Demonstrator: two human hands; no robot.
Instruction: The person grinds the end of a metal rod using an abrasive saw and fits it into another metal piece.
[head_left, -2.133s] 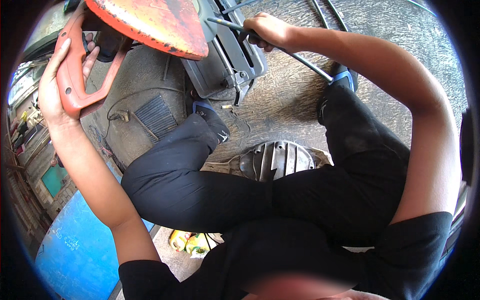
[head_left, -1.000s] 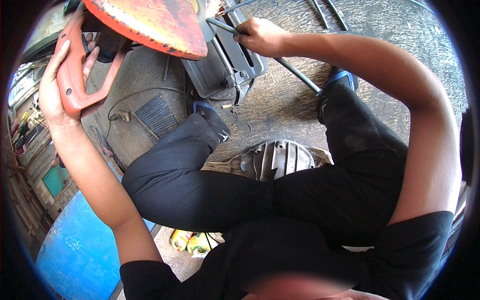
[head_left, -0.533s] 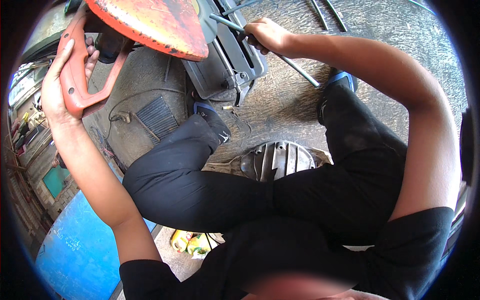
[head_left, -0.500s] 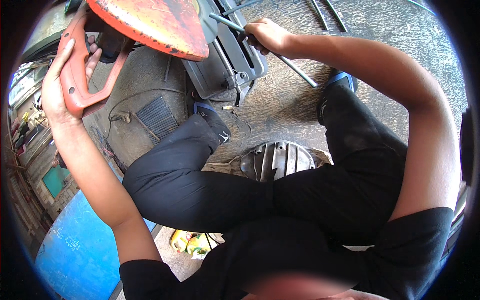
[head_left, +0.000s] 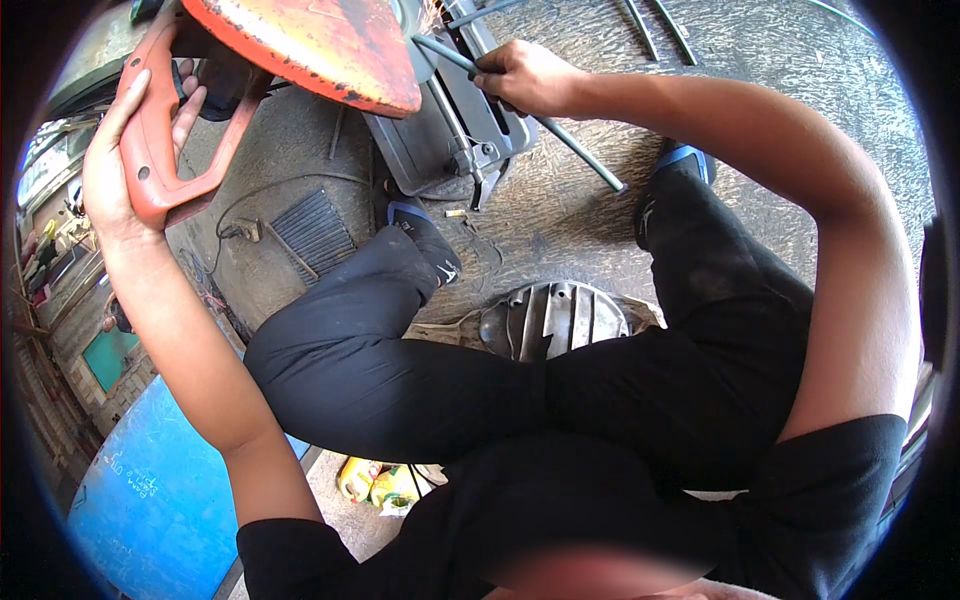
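Observation:
My left hand (head_left: 112,190) is wrapped round the orange D-shaped handle (head_left: 150,165) of a cut-off saw at the upper left. The saw's worn orange blade guard (head_left: 310,50) covers much of the grey cutting disc (head_left: 418,55). With closed fingers my right hand (head_left: 530,78) grips a thin metal rod (head_left: 580,155). The rod slants, its far end at the disc and its near end pointing toward my right foot. Small sparks (head_left: 432,14) show beside the disc. Below lies the saw's dark base (head_left: 430,155) with its clamp. The exact contact point is hard to make out.
A row of short dark rods (head_left: 313,235) lies on the floor at left, near a cable (head_left: 270,188). Between my legs sits a ribbed round metal part (head_left: 555,318). Two long rods (head_left: 655,30) lie at the back, a blue panel (head_left: 150,500) at lower left, colourful packets (head_left: 385,487) nearby.
Sparks now show at the disc. The rod's near end has swung slightly left and down, and my right hand has shifted slightly. The saw handle and guard have moved very little.

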